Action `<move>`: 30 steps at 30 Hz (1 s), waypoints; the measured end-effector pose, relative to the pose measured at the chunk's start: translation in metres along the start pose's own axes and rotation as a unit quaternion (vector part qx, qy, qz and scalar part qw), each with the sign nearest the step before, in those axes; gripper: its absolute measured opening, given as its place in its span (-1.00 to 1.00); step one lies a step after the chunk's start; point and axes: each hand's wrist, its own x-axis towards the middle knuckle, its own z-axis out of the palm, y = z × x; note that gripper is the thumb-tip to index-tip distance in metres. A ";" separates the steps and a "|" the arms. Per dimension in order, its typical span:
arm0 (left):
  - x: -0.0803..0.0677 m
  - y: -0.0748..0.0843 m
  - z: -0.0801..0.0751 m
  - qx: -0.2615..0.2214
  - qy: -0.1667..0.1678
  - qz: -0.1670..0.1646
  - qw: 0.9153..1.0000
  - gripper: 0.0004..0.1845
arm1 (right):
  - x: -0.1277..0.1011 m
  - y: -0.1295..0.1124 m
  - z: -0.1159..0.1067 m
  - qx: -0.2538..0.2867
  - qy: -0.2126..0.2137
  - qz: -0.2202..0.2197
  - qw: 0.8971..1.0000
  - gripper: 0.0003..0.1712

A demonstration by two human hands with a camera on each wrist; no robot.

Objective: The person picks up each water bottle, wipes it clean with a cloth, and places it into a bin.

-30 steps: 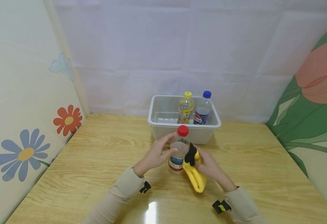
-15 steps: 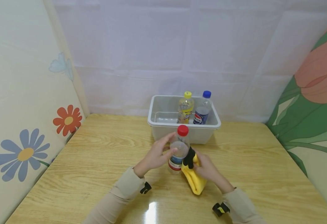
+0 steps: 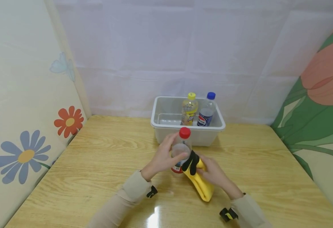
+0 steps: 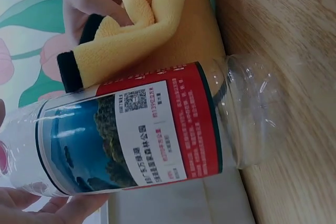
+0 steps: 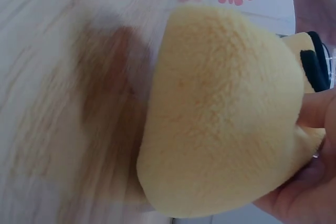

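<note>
A clear plastic bottle (image 3: 181,148) with a red cap (image 3: 185,132) and a blue, white and red label (image 4: 142,135) stands on the wooden table (image 3: 98,158), leaning a little. My left hand (image 3: 166,155) grips its body. My right hand (image 3: 212,172) holds a folded yellow cloth (image 3: 200,183) with a black edge (image 3: 191,161) and presses it against the bottle's lower right side. The right wrist view is filled by the yellow cloth (image 5: 226,114) with my fingers (image 5: 315,108) at its right.
A grey plastic bin (image 3: 160,126) stands behind the hands at the table's back. Inside it stand a yellow-capped bottle (image 3: 189,109) and a blue-capped bottle (image 3: 207,109). Flower-printed panels (image 3: 27,126) wall the left and right sides.
My left hand has closed round the bottle's body and tipped it slightly. My right hand has shifted the cloth down along the bottle's side.
</note>
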 end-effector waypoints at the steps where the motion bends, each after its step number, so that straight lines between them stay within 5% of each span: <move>1: 0.000 0.000 0.000 0.004 -0.001 -0.006 1.000 -0.26 | -0.001 -0.001 -0.001 -0.005 -0.007 0.002 1.000 -0.36; 15: 0.000 -0.002 -0.001 -0.033 -0.003 -0.031 0.999 -0.24 | -0.004 -0.004 -0.009 -0.022 -0.011 0.002 1.000 -0.34; 30: 0.000 -0.004 -0.004 -0.043 0.001 0.013 0.999 -0.36 | -0.003 -0.007 -0.028 -0.029 0.029 -0.008 0.999 -0.34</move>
